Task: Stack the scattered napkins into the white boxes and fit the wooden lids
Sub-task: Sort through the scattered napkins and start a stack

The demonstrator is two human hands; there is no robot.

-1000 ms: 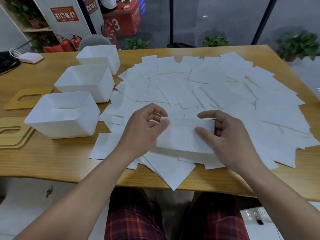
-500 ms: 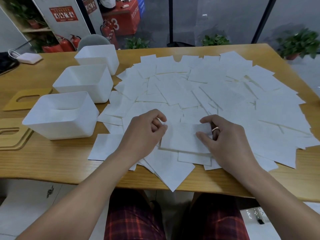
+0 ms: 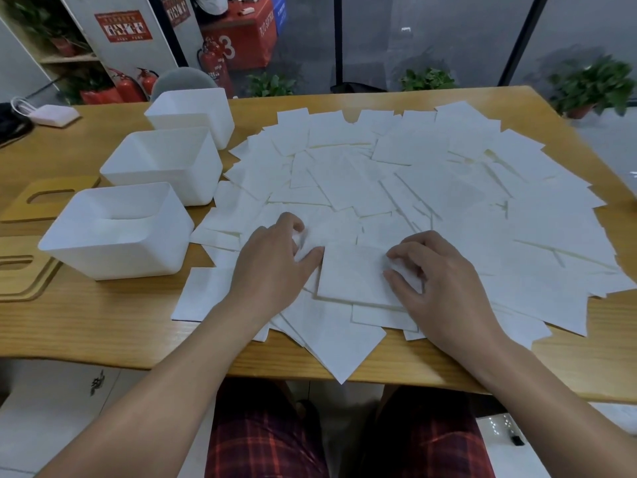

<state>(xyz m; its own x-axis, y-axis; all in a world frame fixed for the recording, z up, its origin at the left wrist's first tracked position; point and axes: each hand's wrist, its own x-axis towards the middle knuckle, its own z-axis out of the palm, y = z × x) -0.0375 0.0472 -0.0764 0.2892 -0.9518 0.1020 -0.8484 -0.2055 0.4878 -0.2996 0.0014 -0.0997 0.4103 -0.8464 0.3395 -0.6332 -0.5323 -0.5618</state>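
Several white napkins lie scattered and overlapping over the middle and right of the wooden table. My left hand and my right hand rest on the near part of the pile. Between them lies a flat napkin; my left fingers and thumb curl round its left side, and my right thumb and fingers pinch its right edge. Three open white boxes stand in a row at the left: the near box, the middle box, the far box. Wooden lids with slots lie left of the boxes.
Another wooden lid lies behind the near box. A pale charger with a cable and a black bag sit at the far left. One napkin overhangs the table's front edge. A grey chair back stands behind the boxes.
The napkin that both hands held up and stretched wide has come down flat onto the pile. My hands have moved closer together and a little forward.
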